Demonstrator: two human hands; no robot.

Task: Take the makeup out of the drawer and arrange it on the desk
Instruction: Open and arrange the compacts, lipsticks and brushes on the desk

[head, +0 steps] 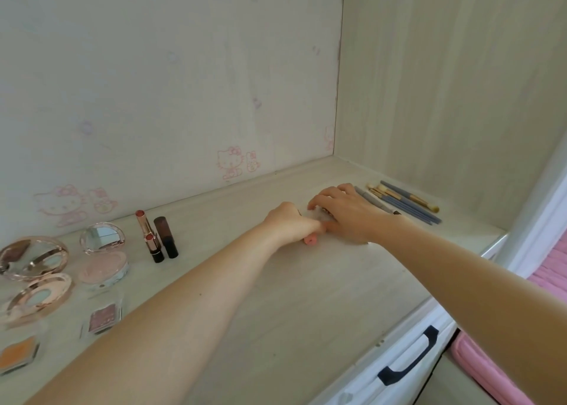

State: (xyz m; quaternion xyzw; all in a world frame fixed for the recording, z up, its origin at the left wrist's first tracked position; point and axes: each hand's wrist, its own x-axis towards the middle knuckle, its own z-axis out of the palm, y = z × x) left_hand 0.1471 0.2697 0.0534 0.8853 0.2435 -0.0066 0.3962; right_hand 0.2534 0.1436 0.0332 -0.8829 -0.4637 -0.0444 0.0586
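Both my arms reach across the pale wooden desk [276,306]. My left hand [291,222] is curled into a fist round a small pink item [310,239], whose end shows below the fingers. My right hand [340,210] lies just right of it, fingers curled down onto something mostly hidden beneath them. A row of makeup brushes and pencils [405,203] with blue handles lies right of my right hand. Three lipsticks [156,236] stand at the left; open compacts [102,251] and small eyeshadow pans [102,315] sit further left.
The desk sits in an alcove, with a wall [168,98] bearing pink cartoon stickers behind and a side panel [445,82] at the right. A drawer front with a dark handle [409,357] shows below the desk edge. A pink fabric item [491,371] lies lower right.
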